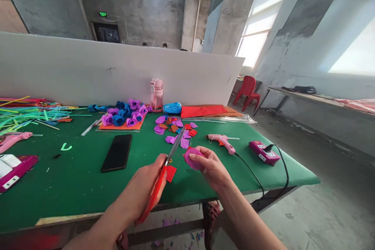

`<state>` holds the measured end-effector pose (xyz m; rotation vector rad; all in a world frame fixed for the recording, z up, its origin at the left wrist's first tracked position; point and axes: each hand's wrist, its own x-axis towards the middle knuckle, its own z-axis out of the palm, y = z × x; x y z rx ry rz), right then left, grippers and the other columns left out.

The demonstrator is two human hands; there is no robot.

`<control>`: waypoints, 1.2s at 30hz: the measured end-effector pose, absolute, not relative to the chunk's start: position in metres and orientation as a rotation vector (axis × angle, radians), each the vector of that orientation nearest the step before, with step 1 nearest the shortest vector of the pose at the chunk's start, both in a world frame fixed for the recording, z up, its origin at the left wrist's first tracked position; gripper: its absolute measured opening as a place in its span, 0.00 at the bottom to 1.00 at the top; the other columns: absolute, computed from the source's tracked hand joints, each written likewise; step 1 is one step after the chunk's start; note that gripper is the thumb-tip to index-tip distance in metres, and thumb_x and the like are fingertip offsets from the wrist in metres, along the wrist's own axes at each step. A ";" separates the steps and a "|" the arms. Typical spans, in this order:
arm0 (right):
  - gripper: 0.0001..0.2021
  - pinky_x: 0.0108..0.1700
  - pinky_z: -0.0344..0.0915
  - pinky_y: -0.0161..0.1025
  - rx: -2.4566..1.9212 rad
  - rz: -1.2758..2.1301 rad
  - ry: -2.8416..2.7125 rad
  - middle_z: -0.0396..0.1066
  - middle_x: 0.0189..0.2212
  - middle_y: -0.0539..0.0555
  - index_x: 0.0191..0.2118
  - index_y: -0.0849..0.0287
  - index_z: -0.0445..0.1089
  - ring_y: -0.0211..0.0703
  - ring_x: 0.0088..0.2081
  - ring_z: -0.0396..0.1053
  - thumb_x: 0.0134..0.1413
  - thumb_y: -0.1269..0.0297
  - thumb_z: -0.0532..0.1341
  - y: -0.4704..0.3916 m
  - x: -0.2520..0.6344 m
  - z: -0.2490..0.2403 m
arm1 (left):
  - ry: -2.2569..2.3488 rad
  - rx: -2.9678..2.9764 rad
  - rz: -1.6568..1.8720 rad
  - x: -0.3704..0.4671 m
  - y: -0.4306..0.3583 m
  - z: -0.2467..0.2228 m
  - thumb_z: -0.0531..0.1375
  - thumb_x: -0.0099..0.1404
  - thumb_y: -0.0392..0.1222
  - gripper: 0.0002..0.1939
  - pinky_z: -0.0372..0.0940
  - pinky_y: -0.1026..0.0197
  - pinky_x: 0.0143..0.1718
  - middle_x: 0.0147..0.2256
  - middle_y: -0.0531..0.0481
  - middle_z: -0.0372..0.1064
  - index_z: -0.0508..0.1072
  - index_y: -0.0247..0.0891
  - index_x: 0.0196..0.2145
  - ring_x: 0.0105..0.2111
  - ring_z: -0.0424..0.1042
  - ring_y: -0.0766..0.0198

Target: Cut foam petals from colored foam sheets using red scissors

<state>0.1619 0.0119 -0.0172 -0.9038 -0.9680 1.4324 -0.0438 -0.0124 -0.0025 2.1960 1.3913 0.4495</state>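
My left hand (148, 181) is wrapped round the red handle of a pair of scissors (176, 143), whose blades point up and away and look nearly together. In my right hand (211, 164), a round purple paper piece (192, 159) is pinched between thumb and fingers, just right of the blades. A red paper square (170, 173) lies on the table beside the scissors. Beyond both hands are scattered cut pieces of purple, red, orange and blue paper (159, 129). Purple and blue paper flowers (118, 119) sit in a cluster farther left.
On the green table (79, 179) lie a black phone (116, 153), a pink glue gun (222, 141) and a magenta power strip (264, 152) with a cord. A pink bottle (156, 94) stands against the white board (117, 68). Coloured sticks (29, 113) are heaped at left.
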 end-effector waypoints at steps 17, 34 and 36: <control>0.09 0.25 0.58 0.31 -0.888 1.481 -1.075 0.70 0.20 0.49 0.21 0.61 0.70 0.33 0.21 0.64 0.35 0.65 0.71 0.007 0.166 -0.018 | 1.296 2.471 0.150 -0.050 -0.022 0.008 0.47 0.62 0.31 0.14 0.51 0.66 0.22 0.31 0.54 0.67 0.57 0.44 0.45 0.24 0.65 0.65; 0.07 0.26 0.58 0.32 -0.887 1.485 -1.134 0.70 0.22 0.50 0.23 0.61 0.73 0.35 0.23 0.64 0.37 0.64 0.69 0.006 0.167 -0.021 | 1.292 2.464 0.092 -0.046 -0.023 0.016 0.47 0.57 0.26 0.18 0.48 0.66 0.20 0.27 0.54 0.66 0.57 0.42 0.44 0.24 0.67 0.65; 0.08 0.26 0.58 0.32 -0.879 1.492 -1.129 0.70 0.22 0.50 0.24 0.61 0.73 0.35 0.23 0.63 0.36 0.64 0.70 0.006 0.167 -0.021 | 1.295 2.471 0.082 -0.045 -0.023 0.017 0.47 0.56 0.26 0.19 0.48 0.66 0.20 0.27 0.54 0.66 0.57 0.42 0.44 0.24 0.67 0.64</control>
